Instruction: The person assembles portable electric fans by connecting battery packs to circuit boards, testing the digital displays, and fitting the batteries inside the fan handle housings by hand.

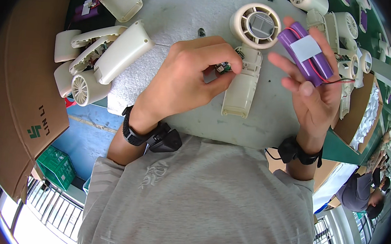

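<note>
My right hand (315,85) holds up a purple battery pack (304,50) with a white label and red and black wires trailing to the right. My left hand (190,73) pinches a small green circuit board (223,68) between thumb and fingertips. Just beyond both hands, a cream handheld fan housing (249,57) lies open on the white table (186,11), round grille at the top and handle pointing toward me. The board is at the housing's neck; I cannot tell if it touches.
Several cream fan shells (104,57) are piled at the left, more fan parts (345,23) at the upper right. A brown cardboard box (24,76) stands at the left, a green crate (56,166) below it. Another person (364,192) bends over at the lower right.
</note>
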Tool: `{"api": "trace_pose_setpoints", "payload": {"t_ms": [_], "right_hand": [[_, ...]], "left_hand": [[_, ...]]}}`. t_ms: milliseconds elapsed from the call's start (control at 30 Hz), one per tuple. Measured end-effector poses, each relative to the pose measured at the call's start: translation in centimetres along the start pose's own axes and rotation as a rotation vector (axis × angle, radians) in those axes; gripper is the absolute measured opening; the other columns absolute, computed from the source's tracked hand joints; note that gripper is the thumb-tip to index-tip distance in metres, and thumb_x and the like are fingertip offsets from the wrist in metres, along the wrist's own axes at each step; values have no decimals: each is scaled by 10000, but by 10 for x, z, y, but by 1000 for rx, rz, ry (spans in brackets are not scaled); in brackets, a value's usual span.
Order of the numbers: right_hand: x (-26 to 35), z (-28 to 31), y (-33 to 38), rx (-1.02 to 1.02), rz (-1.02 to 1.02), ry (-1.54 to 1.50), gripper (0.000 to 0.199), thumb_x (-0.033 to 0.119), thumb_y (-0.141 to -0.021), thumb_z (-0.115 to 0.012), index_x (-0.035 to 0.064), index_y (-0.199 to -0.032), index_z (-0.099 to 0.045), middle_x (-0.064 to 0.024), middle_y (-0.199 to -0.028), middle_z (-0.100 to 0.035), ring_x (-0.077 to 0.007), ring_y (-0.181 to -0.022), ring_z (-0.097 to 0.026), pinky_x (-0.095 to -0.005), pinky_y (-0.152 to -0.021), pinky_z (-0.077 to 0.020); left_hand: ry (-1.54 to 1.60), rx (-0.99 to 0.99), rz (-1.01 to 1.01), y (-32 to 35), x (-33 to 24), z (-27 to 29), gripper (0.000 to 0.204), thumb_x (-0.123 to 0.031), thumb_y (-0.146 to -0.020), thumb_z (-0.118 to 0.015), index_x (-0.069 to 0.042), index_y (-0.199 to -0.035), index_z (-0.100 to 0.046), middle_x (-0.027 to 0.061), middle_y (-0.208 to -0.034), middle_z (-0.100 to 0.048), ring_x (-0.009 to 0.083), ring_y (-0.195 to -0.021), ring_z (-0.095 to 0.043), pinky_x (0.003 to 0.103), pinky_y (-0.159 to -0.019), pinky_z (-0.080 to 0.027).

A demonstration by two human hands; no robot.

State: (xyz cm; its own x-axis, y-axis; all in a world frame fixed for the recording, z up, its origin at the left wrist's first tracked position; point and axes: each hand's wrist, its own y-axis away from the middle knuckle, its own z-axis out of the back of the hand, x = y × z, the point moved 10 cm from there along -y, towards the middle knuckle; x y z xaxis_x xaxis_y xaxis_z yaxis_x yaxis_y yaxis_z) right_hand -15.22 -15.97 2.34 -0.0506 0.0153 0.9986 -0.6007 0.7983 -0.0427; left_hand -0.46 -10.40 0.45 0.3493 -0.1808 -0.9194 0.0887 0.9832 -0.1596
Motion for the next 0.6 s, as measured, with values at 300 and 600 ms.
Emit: {"api": "trace_pose_setpoints", "payload": {"t_ms": [300,600], "right_hand": [[-13,24,7,-36,27,-293,401,257,-1037,-409,-78,-1239,-497,-121,-829,-660,-228,-702,-689,-288,-605,-547],[-1,-11,6,28,0,90,305,214,-1013,-443,-45,-944,-589,-117,-803,-564,-177,-606,-586,-273,-513,-441]], "left_hand": [[57,2,25,0,2,1,188,102,-715,-689,-27,-845,-644,38,-845,-637,111,-693,-584,229,-543,-439],[100,17,36,1,2,1,175,94,-736,-683,-22,-862,-645,56,-845,-637,133,-696,-599,237,-563,-461]]}}
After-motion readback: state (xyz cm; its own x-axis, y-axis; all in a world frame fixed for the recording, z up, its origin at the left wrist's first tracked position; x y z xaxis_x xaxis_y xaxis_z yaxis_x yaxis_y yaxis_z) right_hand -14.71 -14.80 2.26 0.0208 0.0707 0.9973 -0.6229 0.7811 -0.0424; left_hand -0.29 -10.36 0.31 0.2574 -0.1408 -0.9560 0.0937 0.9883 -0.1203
